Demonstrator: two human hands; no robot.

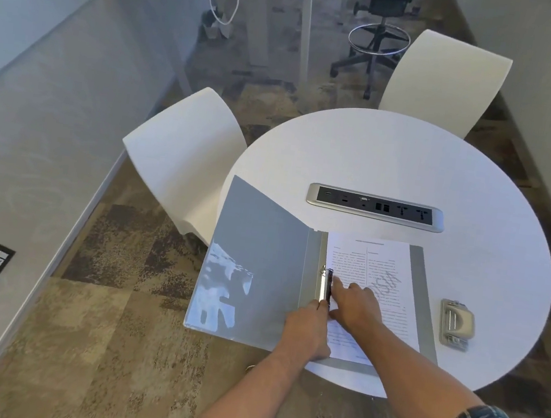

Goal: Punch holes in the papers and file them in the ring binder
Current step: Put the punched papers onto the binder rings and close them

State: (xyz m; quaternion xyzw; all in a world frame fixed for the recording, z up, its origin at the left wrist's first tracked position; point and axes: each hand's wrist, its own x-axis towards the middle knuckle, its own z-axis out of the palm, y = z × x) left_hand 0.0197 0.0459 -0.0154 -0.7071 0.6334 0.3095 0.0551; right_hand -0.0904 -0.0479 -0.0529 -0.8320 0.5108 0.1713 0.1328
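Observation:
A grey ring binder (258,258) lies open on the round white table (393,160), its left cover hanging past the table edge. Printed papers (377,268) lie on the binder's right half, against the metal ring mechanism (325,283). My left hand (308,329) rests at the near end of the mechanism, fingers closed against it. My right hand (356,304) presses flat on the papers right beside the rings, fingers spread. A grey hole punch (456,324) sits on the table to the right of the binder, apart from both hands.
A silver power and socket strip (375,207) is set into the table's middle. Two white chairs (184,157) (446,80) stand at the far left and far right of the table. A black office stool (380,31) stands further back on the carpet.

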